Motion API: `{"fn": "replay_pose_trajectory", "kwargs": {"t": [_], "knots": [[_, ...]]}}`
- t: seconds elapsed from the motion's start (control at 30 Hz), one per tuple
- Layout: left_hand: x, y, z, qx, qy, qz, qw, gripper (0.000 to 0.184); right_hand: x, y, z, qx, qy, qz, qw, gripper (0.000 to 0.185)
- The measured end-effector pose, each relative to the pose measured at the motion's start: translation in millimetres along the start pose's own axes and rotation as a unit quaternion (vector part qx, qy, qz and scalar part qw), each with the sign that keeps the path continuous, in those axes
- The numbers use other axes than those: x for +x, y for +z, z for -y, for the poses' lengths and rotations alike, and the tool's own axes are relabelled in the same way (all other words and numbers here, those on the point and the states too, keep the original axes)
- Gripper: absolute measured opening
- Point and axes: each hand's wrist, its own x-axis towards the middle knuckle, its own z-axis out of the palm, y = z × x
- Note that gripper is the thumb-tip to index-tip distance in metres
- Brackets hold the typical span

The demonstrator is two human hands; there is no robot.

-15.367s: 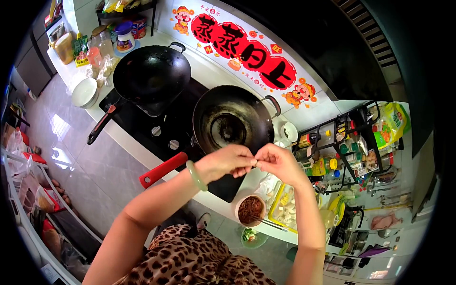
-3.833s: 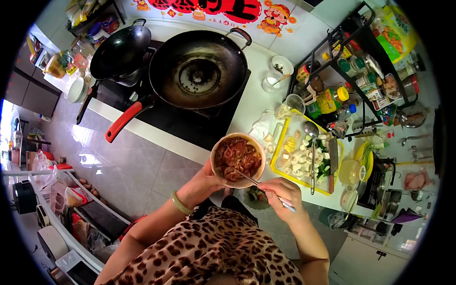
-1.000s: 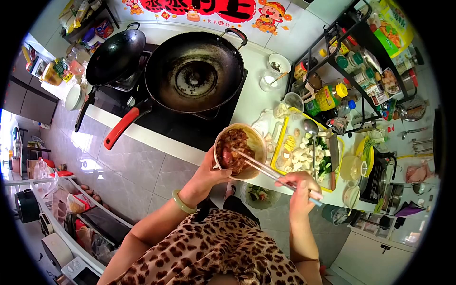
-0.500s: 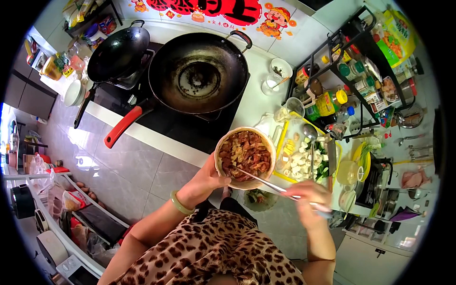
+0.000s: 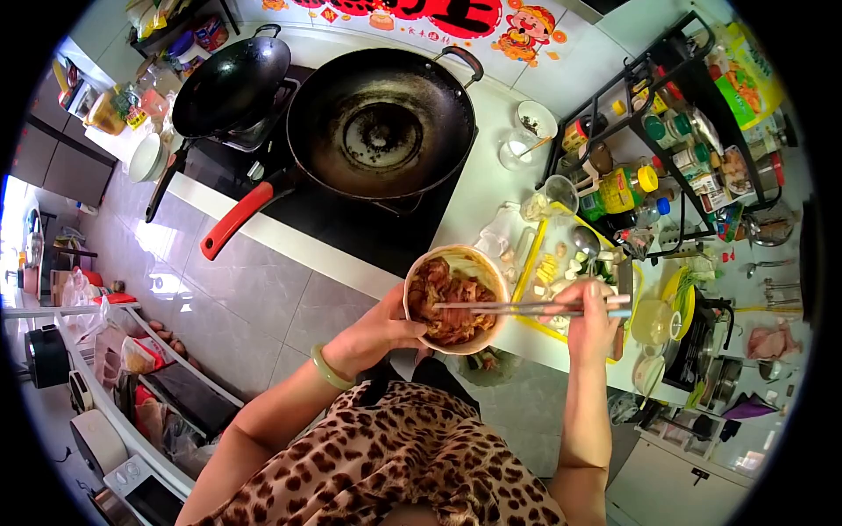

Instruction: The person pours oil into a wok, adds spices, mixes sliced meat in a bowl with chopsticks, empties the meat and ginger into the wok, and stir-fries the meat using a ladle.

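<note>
My left hand [image 5: 379, 331] is closed around the left side of a white bowl [image 5: 502, 326], thumb at its rim. Inside lie reddish-brown sliced meat pieces [image 5: 452, 294] that look coated in sauce. A pair of chopsticks [image 5: 517, 308] is gripped in my right hand [image 5: 589, 317]; their tips rest in the meat. The bowl is held up in front of the counter edge and tilts slightly. Just behind my right hand is a yellow-edged cutting board [image 5: 519, 294] with chopped white and green pieces, a ladle [image 5: 586, 238] and a cleaver [image 5: 624, 285].
A large wok [image 5: 316, 105] with a red handle [image 5: 239, 219] sits on the stove, beside a smaller black wok [image 5: 232, 88]. A black rack [image 5: 605, 105] of bottles and jars stands right. A small bowl [image 5: 537, 117] and glass jar [image 5: 517, 153] are near the wall.
The chopsticks have swung from a slant to nearly level, and my right hand has risen. The meat has been pushed about, baring more of the bowl's inner wall. The view has shifted slightly.
</note>
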Motion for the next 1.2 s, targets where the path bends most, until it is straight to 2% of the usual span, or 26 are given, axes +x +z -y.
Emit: {"fn": "replay_pose_trajectory", "kwargs": {"t": [0.03,0.1,0.17,0.23,0.27,0.3,0.37,0.4,0.43,0.5,0.53,0.57,0.6,0.63,0.7,0.77,0.8,0.97,1.03,1.1,1.17,1.2], "knots": [[-1.4,-1.0,-0.8,-0.031,-0.006,-0.016,0.999,0.075,-5.1,2.8,5.0,0.001,0.0,0.0,1.0,0.039],[-3.5,-1.3,-2.9,-0.031,-0.005,-0.02,0.999,0.074,-17.8,9.7,15.0,-0.083,-0.008,0.085,0.993,0.04],[-5.2,1.7,-7.5,-0.049,0.001,-0.015,0.999,0.075,-23.5,19.2,28.2,-0.101,-0.011,0.095,0.99,0.036],[-4.8,5.6,-13.0,-0.045,0.014,0.006,0.999,0.077,-24.8,24.7,34.7,-0.203,-0.129,0.188,0.952,0.026],[-3.6,7.4,-16.6,-0.04,0.027,0.027,0.998,0.079,-22.3,28.3,39.9,-0.251,-0.165,0.221,0.928,0.017],[-2.5,8.3,-21.3,-0.039,0.028,0.031,0.998,0.079,-19.5,30.8,40.6,-0.254,-0.168,0.22,0.927,0.017],[-1.1,9.1,-28.7,0.005,0.041,0.056,0.998,0.082,-14.7,33.8,41.9,-0.316,-0.233,0.216,0.894,0.036],[0.9,6.7,-27.8,0.005,0.044,0.058,0.997,0.082,-12.2,31.9,46.7,-0.298,-0.243,0.228,0.895,0.018],[3.8,2.4,-25.0,0.024,0.045,0.055,0.997,0.083,-12.2,25.8,52.8,-0.299,-0.244,0.229,0.894,0.018],[5.3,-0.6,-24.2,0.041,0.045,0.05,0.997,0.084,-14.2,7.5,64.2,-0.183,-0.205,0.149,0.95,0.028],[4.9,0.3,-25.4,0.041,0.039,0.064,0.996,0.085,-10.3,0.4,67.2,-0.184,-0.202,0.149,0.95,0.028],[4.6,1.0,-25.5,0.042,0.033,0.078,0.996,0.086,-1.9,-5.7,69.7,-0.179,-0.197,0.107,0.958,0.032],[5.8,1.0,-21.3,0.041,0.032,0.079,0.996,0.086,7.0,-7.8,71.0,-0.174,-0.193,0.064,0.964,0.036],[8.3,0.8,-14.5,0.069,0.047,0.06,0.995,0.086,16.4,-3.4,68.6,-0.174,-0.193,0.064,0.964,0.036],[8.1,0.3,-10.1,0.099,0.063,0.039,0.992,0.086,36.3,11.3,53.6,-0.183,-0.068,0.018,0.981,0.038],[4.6,0.6,-9.9,0.096,0.006,0.049,0.994,0.089,47.8,14.7,22.2,-0.09,0.014,0.014,0.996,0.039],[3.6,0.6,-9.7,0.092,-0.009,0.056,0.994,0.09,51.4,15.3,13.7,-0.046,0.026,0.047,0.998,0.04],[-3.8,-2.0,-2.7,0.017,-0.019,0.032,0.999,0.082,25.3,6.4,26.7,-0.059,0.035,0.108,0.992,0.041],[-4.1,-2.7,-4.1,-0.01,-0.017,0.029,0.999,0.082,14.1,4.5,37.3,-0.132,-0.01,0.17,0.976,0.043],[-4.3,-3.7,-5.4,-0.026,-0.002,0.025,0.999,0.083,4.3,4.8,43.8,-0.154,-0.019,0.171,0.973,0.042],[-2.8,-2.5,-9.4,-0.02,0.002,0.034,0.999,0.083,-0.6,8.6,50.2,-0.192,-0.097,0.226,0.95,0.036],[-1.3,-1.6,-11.2,-0.014,0.005,0.042,0.999,0.083,-3.2,15.0,55.8,-0.229,-0.107,0.245,0.936,0.027]]}}
